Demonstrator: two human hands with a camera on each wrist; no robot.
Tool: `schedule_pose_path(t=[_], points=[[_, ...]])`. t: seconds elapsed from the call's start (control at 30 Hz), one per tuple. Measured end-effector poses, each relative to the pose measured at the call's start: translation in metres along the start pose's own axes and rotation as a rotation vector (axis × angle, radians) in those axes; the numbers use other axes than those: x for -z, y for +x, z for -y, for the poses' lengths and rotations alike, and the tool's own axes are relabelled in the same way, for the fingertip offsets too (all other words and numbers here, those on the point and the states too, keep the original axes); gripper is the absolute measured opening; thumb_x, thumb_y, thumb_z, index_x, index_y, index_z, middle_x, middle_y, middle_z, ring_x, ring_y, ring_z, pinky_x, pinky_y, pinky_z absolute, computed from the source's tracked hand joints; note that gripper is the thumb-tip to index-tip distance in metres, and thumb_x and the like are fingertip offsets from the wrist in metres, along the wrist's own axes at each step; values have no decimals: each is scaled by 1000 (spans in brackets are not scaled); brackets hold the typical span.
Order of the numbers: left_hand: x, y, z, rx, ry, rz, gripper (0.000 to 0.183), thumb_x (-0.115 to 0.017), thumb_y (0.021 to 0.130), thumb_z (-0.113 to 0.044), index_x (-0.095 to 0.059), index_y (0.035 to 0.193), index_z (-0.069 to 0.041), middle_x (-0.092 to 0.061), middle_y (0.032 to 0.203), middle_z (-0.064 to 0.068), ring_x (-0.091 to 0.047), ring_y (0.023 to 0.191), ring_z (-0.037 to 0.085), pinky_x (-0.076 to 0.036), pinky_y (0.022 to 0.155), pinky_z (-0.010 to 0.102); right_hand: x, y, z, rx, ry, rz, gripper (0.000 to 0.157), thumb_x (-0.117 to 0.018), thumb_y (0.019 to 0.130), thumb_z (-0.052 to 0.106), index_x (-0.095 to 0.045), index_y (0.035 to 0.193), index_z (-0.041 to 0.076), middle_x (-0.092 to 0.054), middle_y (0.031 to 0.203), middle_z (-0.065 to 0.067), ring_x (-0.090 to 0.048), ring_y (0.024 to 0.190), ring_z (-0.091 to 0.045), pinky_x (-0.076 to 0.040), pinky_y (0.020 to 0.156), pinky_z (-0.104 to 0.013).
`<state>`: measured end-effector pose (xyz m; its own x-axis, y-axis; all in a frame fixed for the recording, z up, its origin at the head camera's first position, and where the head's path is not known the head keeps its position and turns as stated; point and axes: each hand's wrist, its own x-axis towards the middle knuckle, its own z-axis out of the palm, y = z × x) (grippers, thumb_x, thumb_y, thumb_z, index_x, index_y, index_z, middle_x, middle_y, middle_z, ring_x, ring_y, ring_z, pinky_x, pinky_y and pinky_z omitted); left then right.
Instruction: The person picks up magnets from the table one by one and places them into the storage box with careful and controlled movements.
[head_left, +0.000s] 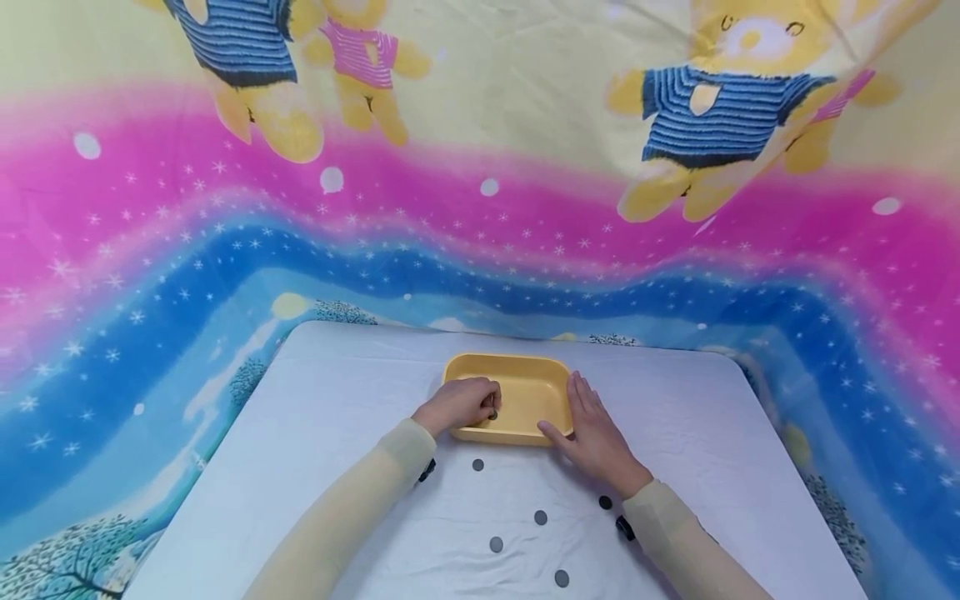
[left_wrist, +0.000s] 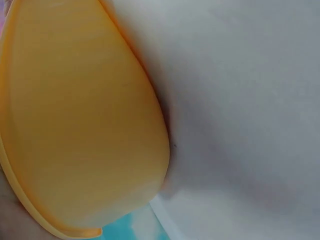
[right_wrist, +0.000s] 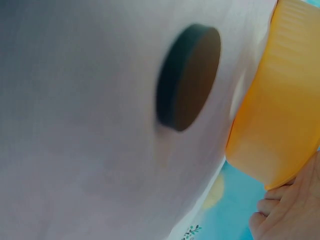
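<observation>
A shallow yellow plastic tray (head_left: 532,400) with rounded corners sits toward the back of the white table. Over its left part, my left hand (head_left: 465,400) pinches a small dark round disc (head_left: 492,413), low inside the tray. My right hand (head_left: 596,437) rests against the tray's right end, fingers straight along the side and thumb at the front corner. The left wrist view is mostly filled by the tray's outer wall (left_wrist: 90,120). In the right wrist view, a thick dark disc (right_wrist: 189,80) lies near the tray, and fingers (right_wrist: 272,205) touch the rim.
Several grey discs lie scattered in front of the tray, among them a grey disc (head_left: 478,465) and another grey disc (head_left: 562,578). A black disc (head_left: 605,502) lies near my right wrist. A patterned cloth (head_left: 480,225) with bears hangs behind the white table (head_left: 360,358).
</observation>
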<state>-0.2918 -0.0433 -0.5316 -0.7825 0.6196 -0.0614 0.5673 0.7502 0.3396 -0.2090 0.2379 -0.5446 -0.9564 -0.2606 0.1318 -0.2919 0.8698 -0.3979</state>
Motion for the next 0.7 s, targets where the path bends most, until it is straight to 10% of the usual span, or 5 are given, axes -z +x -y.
schedule_pose_path(t=[0.7], points=[[24,-27,-8,-1,-89,-130,3,-71,106,-27,-71,109,-25,-67,98,-14,-58,79,6,-52,72,28,-2,2,2,-10,-17,-1,111,-52,103,73,-6,170,-3,-6,179,-20,-11,165,-41,-16,133,-56]])
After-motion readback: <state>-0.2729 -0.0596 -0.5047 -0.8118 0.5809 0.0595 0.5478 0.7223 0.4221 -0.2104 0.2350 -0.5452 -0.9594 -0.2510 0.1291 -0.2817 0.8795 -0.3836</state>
